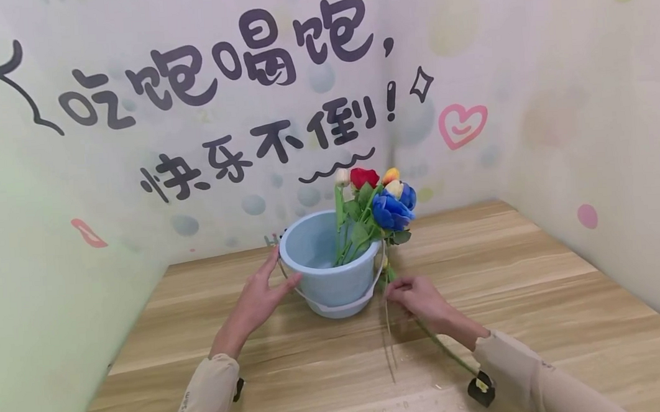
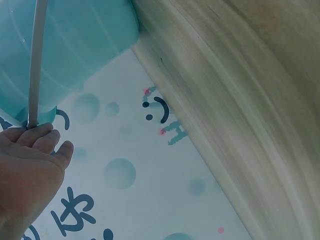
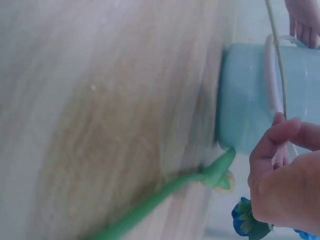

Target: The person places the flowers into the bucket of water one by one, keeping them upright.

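A light blue bucket [image 1: 334, 286] stands upright on the table with its handle hanging down at the front. My left hand [image 1: 256, 300] rests against its left side, thumb and extended fingers at the rim; in the left wrist view the fingertips touch near the handle's end. Between thumb and fingers, my right hand [image 1: 421, 301] pinches a thin flower stem [image 3: 278, 55] just right of the bucket. Above that hand, blue flowers [image 1: 393, 212] overhang the right rim. A red flower [image 1: 364, 178] and a white bud [image 1: 342, 178] lean inside the bucket's right side.
Under the right forearm, a green-stemmed flower [image 1: 446, 351] lies on the wooden table [image 1: 250, 384]; its yellowish bud [image 3: 224, 181] points toward the bucket. Small clear specks dot the table front. A printed wall [image 1: 221, 168] rises close behind the bucket.
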`<action>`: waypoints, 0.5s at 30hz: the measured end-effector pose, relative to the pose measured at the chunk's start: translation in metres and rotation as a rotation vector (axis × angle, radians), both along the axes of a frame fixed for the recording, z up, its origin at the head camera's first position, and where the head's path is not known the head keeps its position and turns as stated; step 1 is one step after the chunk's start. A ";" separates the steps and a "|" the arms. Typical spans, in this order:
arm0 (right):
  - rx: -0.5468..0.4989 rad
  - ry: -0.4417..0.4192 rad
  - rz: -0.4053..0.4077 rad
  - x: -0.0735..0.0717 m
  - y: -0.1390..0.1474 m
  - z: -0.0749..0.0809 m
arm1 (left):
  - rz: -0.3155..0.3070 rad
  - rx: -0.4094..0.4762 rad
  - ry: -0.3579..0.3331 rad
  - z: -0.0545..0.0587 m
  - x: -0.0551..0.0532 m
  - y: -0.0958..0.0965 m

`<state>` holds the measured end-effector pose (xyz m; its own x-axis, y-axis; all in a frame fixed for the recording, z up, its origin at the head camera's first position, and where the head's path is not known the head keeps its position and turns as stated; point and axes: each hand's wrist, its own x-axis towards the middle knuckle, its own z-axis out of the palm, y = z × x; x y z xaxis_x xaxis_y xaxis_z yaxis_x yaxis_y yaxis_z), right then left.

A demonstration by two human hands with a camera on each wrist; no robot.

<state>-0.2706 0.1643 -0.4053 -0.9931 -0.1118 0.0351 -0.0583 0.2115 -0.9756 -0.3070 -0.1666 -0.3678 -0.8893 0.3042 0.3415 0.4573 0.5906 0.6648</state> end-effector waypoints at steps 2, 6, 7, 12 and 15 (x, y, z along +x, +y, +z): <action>-0.001 0.010 -0.013 0.000 0.004 0.003 | -0.001 0.001 0.003 0.000 0.000 0.000; -0.011 0.010 -0.039 0.002 0.015 0.009 | 0.000 0.002 0.004 0.002 0.001 0.001; -0.013 0.009 -0.046 0.002 0.018 0.010 | -0.001 0.002 0.003 0.002 0.001 0.001; -0.037 0.022 -0.075 0.005 0.032 0.016 | 0.003 0.000 0.003 0.002 0.001 0.000; -0.053 0.038 -0.089 0.006 0.041 0.021 | 0.004 0.000 0.002 0.002 0.001 0.001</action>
